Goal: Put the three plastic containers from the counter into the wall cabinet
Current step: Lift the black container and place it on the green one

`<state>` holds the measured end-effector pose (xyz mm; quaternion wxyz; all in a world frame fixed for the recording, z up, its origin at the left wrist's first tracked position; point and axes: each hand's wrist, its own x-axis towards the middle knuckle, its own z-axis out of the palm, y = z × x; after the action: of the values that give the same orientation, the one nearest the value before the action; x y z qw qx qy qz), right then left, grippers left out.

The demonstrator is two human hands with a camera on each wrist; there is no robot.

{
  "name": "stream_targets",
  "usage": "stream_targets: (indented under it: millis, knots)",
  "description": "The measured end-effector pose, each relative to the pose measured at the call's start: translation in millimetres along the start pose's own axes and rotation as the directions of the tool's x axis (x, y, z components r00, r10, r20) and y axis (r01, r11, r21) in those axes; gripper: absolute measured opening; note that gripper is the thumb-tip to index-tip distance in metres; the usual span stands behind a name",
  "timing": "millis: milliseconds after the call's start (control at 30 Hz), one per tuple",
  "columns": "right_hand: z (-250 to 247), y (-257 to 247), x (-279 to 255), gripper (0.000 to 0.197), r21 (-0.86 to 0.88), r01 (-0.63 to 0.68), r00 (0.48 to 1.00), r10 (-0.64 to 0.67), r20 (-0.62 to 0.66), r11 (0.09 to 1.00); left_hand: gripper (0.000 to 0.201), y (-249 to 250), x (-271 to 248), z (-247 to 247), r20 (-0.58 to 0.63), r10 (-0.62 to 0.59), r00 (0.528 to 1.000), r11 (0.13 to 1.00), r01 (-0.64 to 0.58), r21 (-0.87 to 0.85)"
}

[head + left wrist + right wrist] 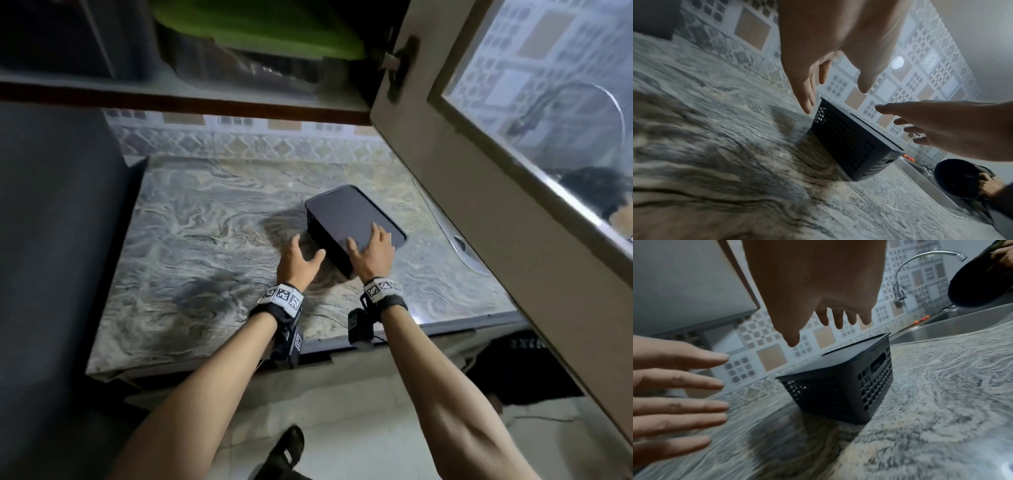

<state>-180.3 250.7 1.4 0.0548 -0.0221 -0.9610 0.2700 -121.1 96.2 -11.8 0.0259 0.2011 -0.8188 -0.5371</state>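
A dark perforated plastic container [352, 219] with a flat lid stands on the marble counter [205, 222], towards the right. My left hand [307, 248] hovers open beside its near left corner, fingers spread. Over the near end of the lid my right hand [368, 240] is spread flat; the right wrist view shows its fingertips [838, 324] just above the lid [840, 360], apart from it. Above, the wall cabinet [205, 92] stands open with a green plastic container [260, 31] on its shelf.
The open cabinet door [479, 222], with a glass pane, hangs over the right side of the counter. A steel sink [941, 327] and tap [920, 261] lie further right, where another person's hand holds a dark pot [955, 178]. A dark tall unit [51, 240] bounds the left.
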Motion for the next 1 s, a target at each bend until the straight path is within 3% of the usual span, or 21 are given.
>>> stream_targets:
  millis: [200,400,533,633,767,1000]
  knots:
    - [8,29,56,0.084,-0.058,-0.091,0.996,0.090,-0.019,0.994,0.097,7,36,60,0.103,-0.098,0.990,0.979,0.114,-0.167]
    - [11,51,83,0.093,-0.084,-0.161,0.984,0.166,0.057,0.983,0.100,4,51,86,0.154,-0.107,0.982,0.983,0.128,-0.131]
    - [12,52,81,0.092,-0.154,-0.160,0.985,0.168,0.038,0.975,0.094,8,55,82,0.106,-0.102,0.989,0.985,0.115,-0.131]
    - [16,44,70,0.097,-0.183,-0.146,0.980,0.167,0.107,0.972,0.094,6,58,69,0.021,-0.037,0.999,0.997,0.039,-0.066]
    - [20,34,54,0.093,-0.227,-0.052,0.987,0.084,0.134,0.972,0.093,-8,67,50,0.066,0.036,0.997,0.999,-0.036,-0.016]
    - [16,20,30,0.081,-0.056,-0.038,0.991,0.045,0.124,0.998,0.092,-23,68,34,0.000,0.045,0.999,0.995,-0.045,-0.086]
